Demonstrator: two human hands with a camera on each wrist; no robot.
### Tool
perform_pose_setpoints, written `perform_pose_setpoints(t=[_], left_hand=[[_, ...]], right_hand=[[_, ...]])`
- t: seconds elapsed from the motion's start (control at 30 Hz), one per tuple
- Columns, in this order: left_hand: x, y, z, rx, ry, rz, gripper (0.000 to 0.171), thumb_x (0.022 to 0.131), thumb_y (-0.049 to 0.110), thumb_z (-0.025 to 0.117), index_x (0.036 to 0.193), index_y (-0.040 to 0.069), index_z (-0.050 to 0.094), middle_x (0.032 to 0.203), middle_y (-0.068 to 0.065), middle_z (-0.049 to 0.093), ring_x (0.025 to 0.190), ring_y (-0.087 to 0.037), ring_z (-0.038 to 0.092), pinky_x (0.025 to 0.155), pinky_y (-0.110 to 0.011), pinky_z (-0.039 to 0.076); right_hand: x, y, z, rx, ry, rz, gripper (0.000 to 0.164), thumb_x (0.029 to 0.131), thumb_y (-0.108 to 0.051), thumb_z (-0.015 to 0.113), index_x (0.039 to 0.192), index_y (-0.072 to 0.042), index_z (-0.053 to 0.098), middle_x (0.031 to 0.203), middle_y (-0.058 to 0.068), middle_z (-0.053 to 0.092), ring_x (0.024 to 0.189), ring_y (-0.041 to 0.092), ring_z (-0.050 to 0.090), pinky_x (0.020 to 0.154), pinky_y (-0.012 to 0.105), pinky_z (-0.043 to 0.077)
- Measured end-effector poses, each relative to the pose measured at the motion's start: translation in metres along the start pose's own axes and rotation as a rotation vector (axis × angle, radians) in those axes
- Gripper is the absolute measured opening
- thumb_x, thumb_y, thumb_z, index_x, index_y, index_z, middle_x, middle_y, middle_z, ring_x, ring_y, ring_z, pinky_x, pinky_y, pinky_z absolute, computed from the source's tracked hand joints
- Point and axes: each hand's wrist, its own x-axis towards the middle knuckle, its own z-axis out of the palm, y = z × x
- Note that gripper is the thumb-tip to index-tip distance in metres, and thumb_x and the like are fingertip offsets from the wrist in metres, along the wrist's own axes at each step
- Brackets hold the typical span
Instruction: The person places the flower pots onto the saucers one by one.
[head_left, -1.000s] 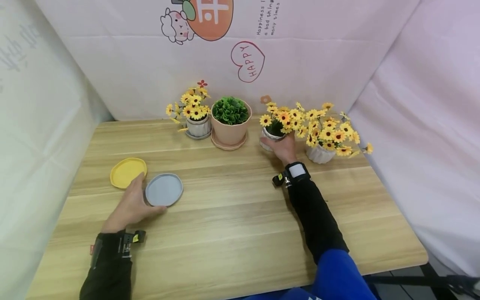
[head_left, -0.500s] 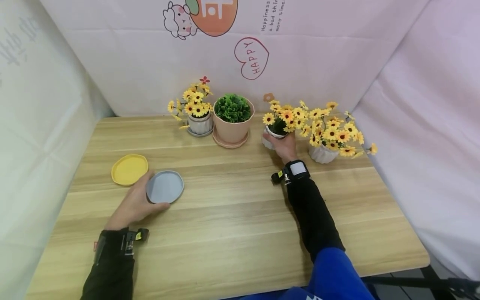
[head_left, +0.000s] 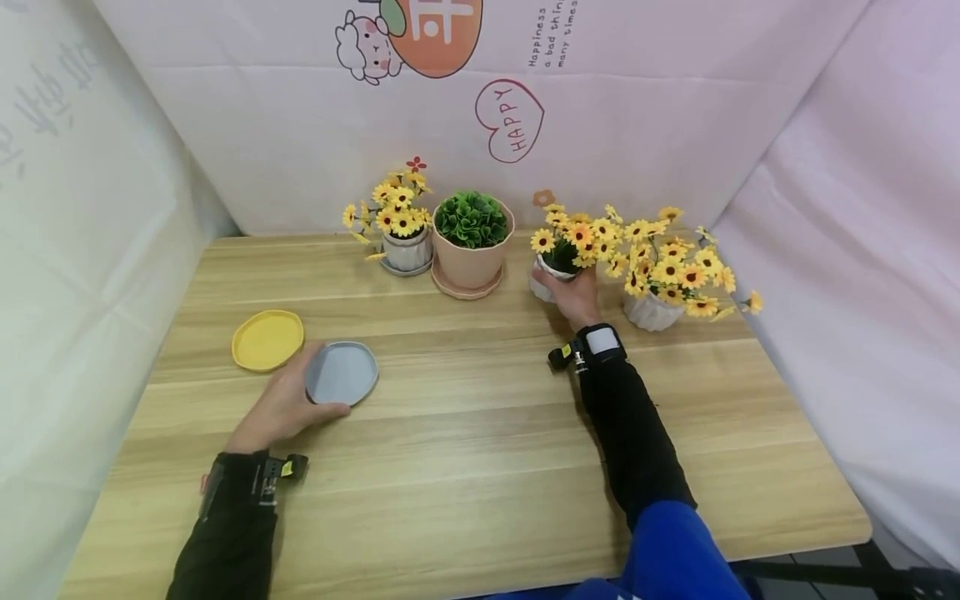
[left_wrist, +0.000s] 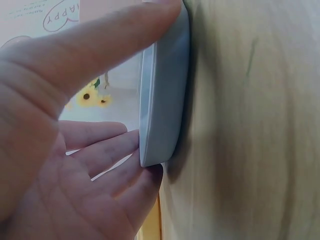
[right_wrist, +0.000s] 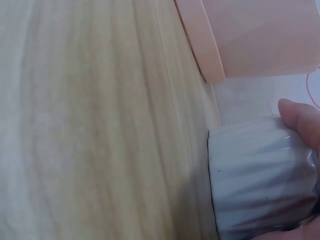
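My left hand (head_left: 281, 408) grips a grey-blue saucer (head_left: 342, 373) by its edge, thumb at the near side and fingers round the left side. In the left wrist view, the saucer (left_wrist: 167, 105) stands edge-on close over the wood, a dark shadow along its underside. My right hand (head_left: 576, 300) holds a small white ribbed flowerpot (head_left: 543, 289) with yellow daisy-like flowers (head_left: 579, 235). The right wrist view shows the ribbed pot (right_wrist: 260, 175) with a thumb at its upper rim; the rest of that hand is mostly out of frame.
A yellow saucer (head_left: 267, 340) lies just beyond my left hand. At the back stand a peach pot (head_left: 469, 258) with green foliage, on its saucer, and a white flowerpot (head_left: 407, 252) on a grey one. Another white flowerpot (head_left: 654, 312) stands right of my right hand.
My left fingers have closed in on the grey-blue saucer and drawn away from the yellow one. My right hand stays on its flowerpot. The head view has shifted slightly.
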Motion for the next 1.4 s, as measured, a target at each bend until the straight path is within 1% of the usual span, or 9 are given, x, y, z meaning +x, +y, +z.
perform_pose_setpoints(t=[0.13,0.23,0.4,0.6,0.8,1.03,1.2,1.4], left_hand=[[0.006,0.004,0.004,0.004,-0.023,0.007,0.115,0.078,0.036,0.095,0.161,-0.008,0.028,0.160,-0.035,0.039,0.145,-0.053,0.042,0.117,-0.069,0.038],[0.012,0.008,0.007,0.002,-0.049,-0.002,0.116,0.079,0.036,0.095,0.162,-0.007,0.027,0.163,-0.034,0.036,0.148,-0.053,0.039,0.120,-0.069,0.036],[0.021,0.017,0.013,-0.010,-0.086,-0.005,0.115,0.081,0.032,0.094,0.163,-0.007,0.024,0.164,-0.035,0.034,0.149,-0.053,0.038,0.121,-0.069,0.036],[0.033,0.032,0.021,-0.013,-0.108,0.016,0.114,0.080,0.029,0.094,0.163,-0.007,0.024,0.162,-0.035,0.037,0.147,-0.053,0.041,0.119,-0.069,0.038],[0.047,0.043,0.031,-0.023,-0.127,0.041,0.114,0.080,0.028,0.094,0.164,-0.006,0.024,0.164,-0.032,0.036,0.150,-0.050,0.039,0.122,-0.067,0.037],[0.064,0.055,0.040,-0.015,-0.146,0.082,0.115,0.080,0.030,0.094,0.164,-0.006,0.024,0.165,-0.032,0.035,0.151,-0.051,0.038,0.124,-0.065,0.035],[0.075,0.066,0.048,-0.042,-0.173,0.093,0.117,0.079,0.028,0.095,0.165,-0.005,0.023,0.168,-0.030,0.033,0.154,-0.050,0.035,0.126,-0.064,0.033],[0.084,0.078,0.056,-0.064,-0.175,0.113,0.118,0.077,0.027,0.096,0.164,-0.005,0.023,0.167,-0.030,0.034,0.154,-0.049,0.035,0.127,-0.062,0.031]], right_hand=[[0.001,0.001,-0.001,0.004,-0.009,0.005,0.100,0.086,-0.027,0.090,0.163,-0.022,0.027,0.163,0.007,0.043,0.153,0.022,0.040,0.131,0.036,0.027],[0.001,0.001,-0.002,-0.001,-0.011,0.009,0.101,0.086,-0.028,0.090,0.164,-0.023,0.026,0.164,0.006,0.042,0.153,0.022,0.040,0.132,0.036,0.027],[0.000,0.000,-0.001,0.001,-0.011,0.008,0.100,0.086,-0.029,0.089,0.164,-0.023,0.027,0.163,0.006,0.043,0.152,0.022,0.041,0.131,0.036,0.028],[-0.002,-0.003,-0.002,0.017,-0.025,-0.011,0.099,0.086,-0.025,0.089,0.163,-0.022,0.027,0.162,0.007,0.044,0.152,0.023,0.042,0.131,0.038,0.029],[-0.002,-0.003,-0.002,0.039,-0.027,-0.022,0.101,0.086,-0.021,0.089,0.164,-0.022,0.026,0.164,0.006,0.042,0.153,0.023,0.040,0.132,0.038,0.027],[0.000,0.000,-0.003,0.036,-0.025,-0.018,0.101,0.085,-0.023,0.090,0.164,-0.023,0.027,0.164,0.005,0.042,0.153,0.021,0.040,0.132,0.036,0.027],[0.001,0.003,-0.004,0.016,-0.018,-0.019,0.102,0.085,-0.024,0.090,0.164,-0.023,0.026,0.164,0.004,0.042,0.153,0.021,0.040,0.132,0.036,0.026],[0.002,0.001,-0.001,0.013,-0.013,-0.028,0.102,0.085,-0.025,0.090,0.164,-0.023,0.026,0.164,0.005,0.042,0.154,0.021,0.039,0.132,0.036,0.026]])
